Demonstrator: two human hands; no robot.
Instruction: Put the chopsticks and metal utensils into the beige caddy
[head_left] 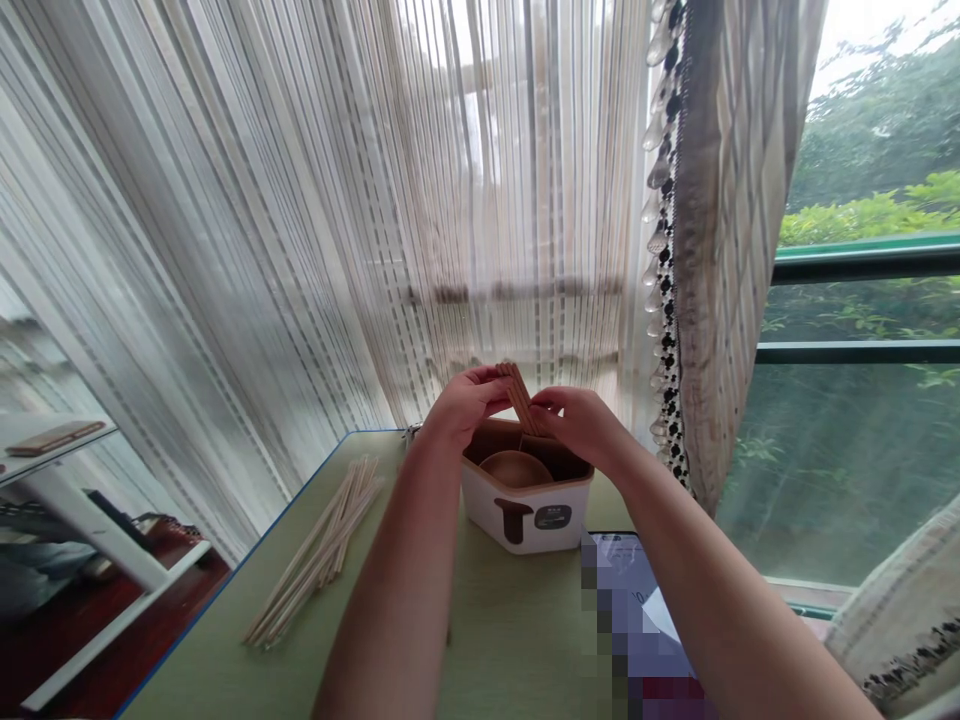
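Both my hands meet above a white holder [527, 510] with a brown rim, standing on a green table [495, 640]. My left hand [465, 403] and my right hand [581, 420] are both closed around a bundle of wooden sticks [519, 392], which stands tilted with its lower end inside the holder. A round brown compartment shows inside the holder, in front of the bundle.
A loose pile of long wooden sticks [319, 550] lies on the table to the left. A blurred flat object [637, 620] lies near my right forearm. Striped sheer curtains [337, 220] hang behind; a window with a railing [862, 260] is at right. White shelves [90, 560] stand at far left.
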